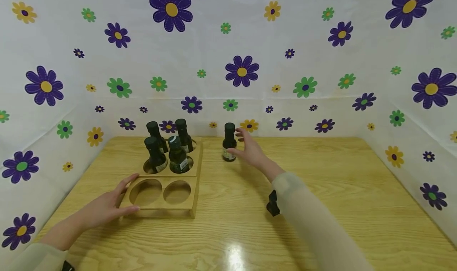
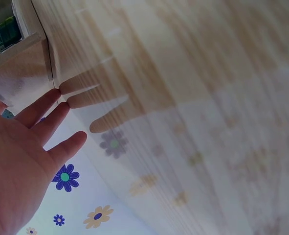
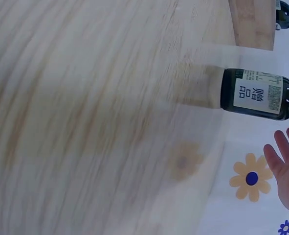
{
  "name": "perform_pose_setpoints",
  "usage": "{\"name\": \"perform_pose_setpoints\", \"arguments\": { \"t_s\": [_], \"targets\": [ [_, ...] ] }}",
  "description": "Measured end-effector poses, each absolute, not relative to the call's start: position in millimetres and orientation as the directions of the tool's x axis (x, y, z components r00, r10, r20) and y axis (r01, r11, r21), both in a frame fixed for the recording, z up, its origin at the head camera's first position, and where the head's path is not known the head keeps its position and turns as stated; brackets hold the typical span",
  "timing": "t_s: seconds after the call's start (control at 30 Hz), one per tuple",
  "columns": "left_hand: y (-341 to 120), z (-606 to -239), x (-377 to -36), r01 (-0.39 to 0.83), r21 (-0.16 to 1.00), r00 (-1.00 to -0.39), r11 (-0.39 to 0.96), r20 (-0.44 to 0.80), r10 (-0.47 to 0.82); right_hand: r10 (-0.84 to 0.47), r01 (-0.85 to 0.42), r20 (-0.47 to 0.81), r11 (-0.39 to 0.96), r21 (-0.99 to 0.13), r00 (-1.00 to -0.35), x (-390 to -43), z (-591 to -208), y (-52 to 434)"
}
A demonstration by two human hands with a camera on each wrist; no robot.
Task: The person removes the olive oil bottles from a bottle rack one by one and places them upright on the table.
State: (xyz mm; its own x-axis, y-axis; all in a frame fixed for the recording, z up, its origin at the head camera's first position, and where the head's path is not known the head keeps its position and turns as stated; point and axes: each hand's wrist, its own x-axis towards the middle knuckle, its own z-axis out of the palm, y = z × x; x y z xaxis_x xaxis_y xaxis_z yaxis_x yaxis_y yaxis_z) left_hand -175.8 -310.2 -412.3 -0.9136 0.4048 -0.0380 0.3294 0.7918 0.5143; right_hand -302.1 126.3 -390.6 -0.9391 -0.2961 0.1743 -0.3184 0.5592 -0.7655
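Fingers point(image 1: 242, 135) of the right hand point(image 1: 251, 150) are spread and nearly straight just beside a lone dark bottle point(image 1: 229, 142), which stands upright on the wooden table point(image 1: 339, 191) to the right of the wooden rack point(image 1: 168, 183); whether they touch the bottle I cannot tell, and the right wrist view shows that bottle point(image 3: 259, 94) with a gap between it and the fingertips. The left hand point(image 1: 107, 207) lies open with straight fingers point(image 2: 46, 107) against the rack's near left corner point(image 2: 22, 73), thumb along its front edge. 4 dark bottles point(image 1: 168, 148) stand upright in the rack's rear holes, while the 2 front holes point(image 1: 162, 192) show bare wood. Behind the rack rises a white backdrop point(image 1: 285, 45) printed with purple, green and yellow flowers.
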Motion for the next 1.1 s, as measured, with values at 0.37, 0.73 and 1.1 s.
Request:
{"name": "perform_pose_setpoints", "arguments": {
  "t_s": [0.37,0.73,1.1],
  "targets": [
    [-314,-417,-176,0.335,0.526,-0.912,0.781,-0.028,0.410,-0.305,-0.454,0.341,0.504,-0.734,-0.889,-281,-375,146],
    [-314,-413,-176,0.325,0.514,-0.913,0.794,-0.047,0.405,-0.326,-0.587,0.488,0.440,-0.679,-0.809,-256,-346,153],
    [-313,-411,-176,0.322,0.517,-0.913,0.793,-0.053,0.405,-0.383,-0.630,0.510,0.335,-0.700,-0.770,-250,-333,129]
  ]
}}
